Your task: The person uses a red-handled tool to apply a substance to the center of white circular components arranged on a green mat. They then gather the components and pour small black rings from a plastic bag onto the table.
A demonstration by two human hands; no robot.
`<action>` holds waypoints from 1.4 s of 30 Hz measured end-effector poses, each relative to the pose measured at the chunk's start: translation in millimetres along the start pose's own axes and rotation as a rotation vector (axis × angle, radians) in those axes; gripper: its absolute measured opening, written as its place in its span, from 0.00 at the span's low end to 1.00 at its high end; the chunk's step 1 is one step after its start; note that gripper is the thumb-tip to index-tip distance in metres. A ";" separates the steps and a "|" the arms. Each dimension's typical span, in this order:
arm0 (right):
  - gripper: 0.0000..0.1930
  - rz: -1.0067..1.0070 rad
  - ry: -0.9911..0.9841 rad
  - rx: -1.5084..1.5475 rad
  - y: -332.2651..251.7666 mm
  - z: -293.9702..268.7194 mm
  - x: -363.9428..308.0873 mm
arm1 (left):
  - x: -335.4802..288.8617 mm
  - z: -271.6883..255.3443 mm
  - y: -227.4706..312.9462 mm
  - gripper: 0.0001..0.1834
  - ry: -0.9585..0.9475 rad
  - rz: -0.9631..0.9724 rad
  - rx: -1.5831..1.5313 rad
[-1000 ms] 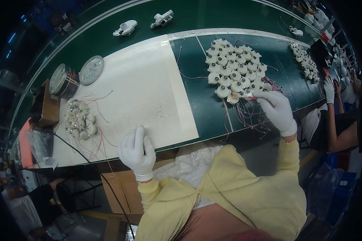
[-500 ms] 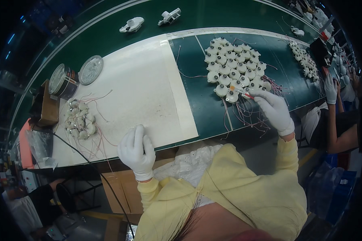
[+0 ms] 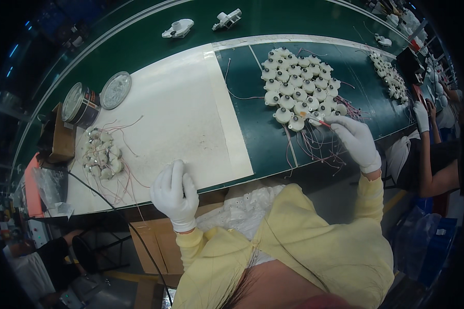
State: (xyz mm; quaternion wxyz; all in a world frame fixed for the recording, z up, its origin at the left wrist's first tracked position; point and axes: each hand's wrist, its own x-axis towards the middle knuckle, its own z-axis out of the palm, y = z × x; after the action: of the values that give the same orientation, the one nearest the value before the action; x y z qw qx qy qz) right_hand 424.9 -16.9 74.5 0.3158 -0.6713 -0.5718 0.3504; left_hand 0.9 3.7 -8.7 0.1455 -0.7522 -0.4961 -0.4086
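My right hand (image 3: 354, 141), in a white glove, is closed around a small brush (image 3: 318, 121) with a red handle. The brush's pale orange tip is at the near edge of a dense cluster of small round white motors (image 3: 300, 95) with dark centre shafts; whether it touches one I cannot tell. Thin reddish wires trail from the motors over the green table edge. Also gloved in white, my left hand (image 3: 175, 194) rests at the front edge of the white sheet (image 3: 175, 118). It is empty, thumb apart from the loosely bent fingers.
A smaller pile of wired motors (image 3: 102, 154) sits on the sheet's left, near a tin (image 3: 81, 105) and its round lid (image 3: 116, 90). White plastic housings (image 3: 178, 28) lie on the green belt (image 3: 283, 18) behind. A co-worker's gloved hand (image 3: 420, 116) is at far right, near another motor cluster (image 3: 388, 77).
The white housings on the belt have shifted to the right. My right hand has moved slightly right and nearer with the brush. My left hand is practically still.
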 end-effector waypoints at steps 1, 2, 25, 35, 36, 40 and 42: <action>0.15 -0.003 0.005 0.008 -1.6 1.5 -0.2 | -0.4 0.1 -0.5 0.16 0.004 0.001 0.000; 0.15 -0.006 0.009 0.017 -3.2 3.3 0.0 | -0.6 0.0 -0.7 0.16 0.008 0.002 0.000; 0.14 -0.254 0.190 -0.184 8.6 12.0 -0.6 | 1.0 -1.2 2.1 0.15 0.003 -0.001 0.012; 0.15 -0.271 0.066 -0.217 -7.8 9.5 -1.7 | -2.3 0.3 0.9 0.16 -0.006 -0.024 -0.015; 0.15 -0.248 0.056 -0.221 -9.1 7.6 -2.6 | -2.7 0.4 0.7 0.16 -0.005 -0.024 -0.013; 0.16 -0.198 0.116 -0.215 -6.9 -0.1 -3.5 | -4.6 1.3 -0.4 0.16 0.007 -0.020 0.000; 0.16 -0.209 0.177 -0.109 1.3 -0.3 -1.8 | -4.7 1.5 -0.1 0.16 0.014 -0.015 0.006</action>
State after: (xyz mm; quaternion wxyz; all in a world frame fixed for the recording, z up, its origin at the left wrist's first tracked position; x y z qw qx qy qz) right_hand 425.7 -18.9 73.8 0.3628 -0.6524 -0.6267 0.2235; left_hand 0.8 1.8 -13.3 0.1480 -0.7452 -0.5018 -0.4134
